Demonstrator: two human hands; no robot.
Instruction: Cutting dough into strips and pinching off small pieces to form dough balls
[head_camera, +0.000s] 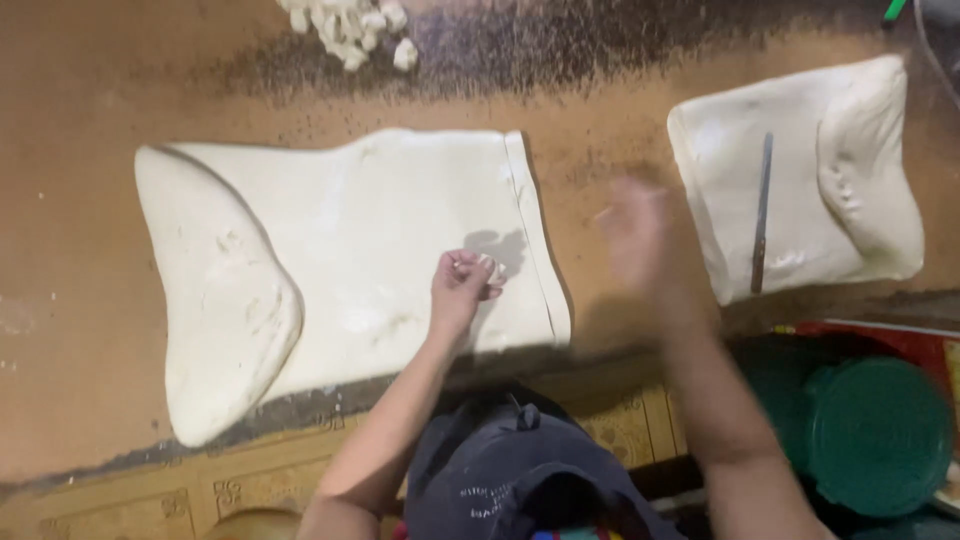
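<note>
large dough sheet (380, 240) rolled flat, one end folded; left hand (462, 288) pinching small dough bit, right hand (636, 232) blurred, grip unclear; smaller sheet (800, 170) with knife (762, 212) uncut.

Both arms reaching forward, left hand pinched, right hand blurred.

Left hand (462, 285) is curling its fingers (487, 268) in toward the thumb, closing on something small and pale; what it is can't be made out. Left wrist is bending slightly, forearm running up from lower centre. Right hand (635, 225) is lifting out ahead with fingers looking spread, too blurred to read its grip. Right forearm is angling up from lower right. Hands are sitting apart, not touching.
</note>
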